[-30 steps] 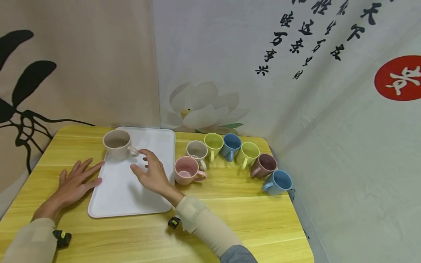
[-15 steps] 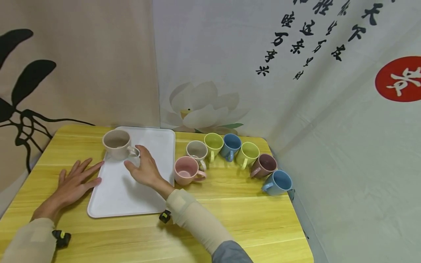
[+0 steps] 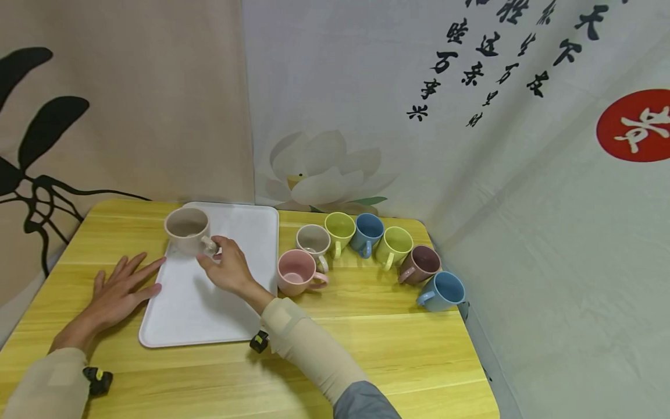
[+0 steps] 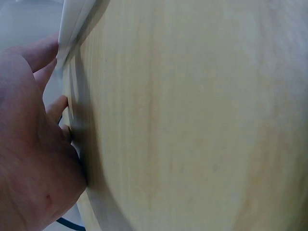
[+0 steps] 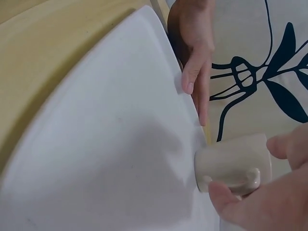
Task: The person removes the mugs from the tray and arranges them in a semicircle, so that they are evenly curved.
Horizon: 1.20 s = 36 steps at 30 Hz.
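Note:
A beige mug (image 3: pixel 186 233) stands upright on the far left part of the white tray (image 3: pixel 209 314), its handle turned to the right. My right hand (image 3: pixel 230 270) is at that handle, with curled fingers at its upper part and the thumb near its lower end. In the right wrist view the thumb and a fingertip lie on two sides of the mug (image 5: pixel 226 156). My left hand (image 3: pixel 117 297) lies with fingers spread on the table, at the left edge of the tray. In the left wrist view the left hand's fingers (image 4: pixel 43 50) reach the tray rim.
Right of the tray are a pink mug (image 3: pixel 296 273), a pale grey mug (image 3: pixel 313 240), yellow-green mugs (image 3: pixel 340 227), blue mugs (image 3: pixel 442 291) and a plum mug (image 3: pixel 420 263). They stand on the wooden table (image 3: pixel 366 337). A printed curtain (image 3: pixel 335 87) hangs behind.
My right hand has moved left to the beige mug's handle, and its fingers have closed in there. The mug has shifted very slightly. The left hand stays where it was.

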### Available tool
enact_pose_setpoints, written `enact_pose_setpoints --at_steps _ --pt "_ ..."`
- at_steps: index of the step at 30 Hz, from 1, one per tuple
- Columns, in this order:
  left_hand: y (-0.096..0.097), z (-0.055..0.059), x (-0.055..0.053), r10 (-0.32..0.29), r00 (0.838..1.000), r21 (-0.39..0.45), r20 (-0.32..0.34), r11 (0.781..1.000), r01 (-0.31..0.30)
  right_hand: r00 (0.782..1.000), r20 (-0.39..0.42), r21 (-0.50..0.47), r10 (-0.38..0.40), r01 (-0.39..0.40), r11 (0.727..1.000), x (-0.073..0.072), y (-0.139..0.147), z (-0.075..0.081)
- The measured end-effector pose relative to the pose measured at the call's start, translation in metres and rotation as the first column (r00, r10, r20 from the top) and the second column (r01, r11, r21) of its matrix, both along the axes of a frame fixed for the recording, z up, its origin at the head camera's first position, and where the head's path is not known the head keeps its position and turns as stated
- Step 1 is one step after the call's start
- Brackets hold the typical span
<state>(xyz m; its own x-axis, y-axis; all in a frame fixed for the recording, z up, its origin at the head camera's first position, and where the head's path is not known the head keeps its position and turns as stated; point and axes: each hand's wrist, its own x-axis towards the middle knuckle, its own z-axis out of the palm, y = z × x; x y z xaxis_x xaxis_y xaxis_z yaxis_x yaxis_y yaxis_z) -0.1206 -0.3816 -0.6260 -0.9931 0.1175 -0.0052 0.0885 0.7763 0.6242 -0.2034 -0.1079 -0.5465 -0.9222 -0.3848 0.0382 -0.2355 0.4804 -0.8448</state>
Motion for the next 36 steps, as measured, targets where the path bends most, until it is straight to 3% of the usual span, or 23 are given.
enact_pose_setpoints --at_steps 9,14,24,36 --pt "0.001 -0.001 0.000 -0.002 1.000 0.003 0.004 1.000 0.002 0.994 0.079 -0.095 -0.081 0.088 0.992 -0.002 -0.007 -0.011" --pt "0.003 -0.001 -0.001 -0.003 1.000 0.007 -0.001 1.000 0.003 0.987 0.114 -0.098 -0.117 0.129 0.987 0.000 -0.008 -0.014" --pt "0.003 0.000 -0.001 -0.002 1.000 0.000 -0.007 1.000 0.002 0.985 0.044 -0.021 -0.168 0.169 0.985 0.005 -0.004 -0.014" --pt "0.000 -0.001 -0.001 0.004 1.000 -0.002 0.014 1.000 -0.004 0.984 0.019 -0.069 -0.178 0.179 0.982 0.027 0.013 -0.013"
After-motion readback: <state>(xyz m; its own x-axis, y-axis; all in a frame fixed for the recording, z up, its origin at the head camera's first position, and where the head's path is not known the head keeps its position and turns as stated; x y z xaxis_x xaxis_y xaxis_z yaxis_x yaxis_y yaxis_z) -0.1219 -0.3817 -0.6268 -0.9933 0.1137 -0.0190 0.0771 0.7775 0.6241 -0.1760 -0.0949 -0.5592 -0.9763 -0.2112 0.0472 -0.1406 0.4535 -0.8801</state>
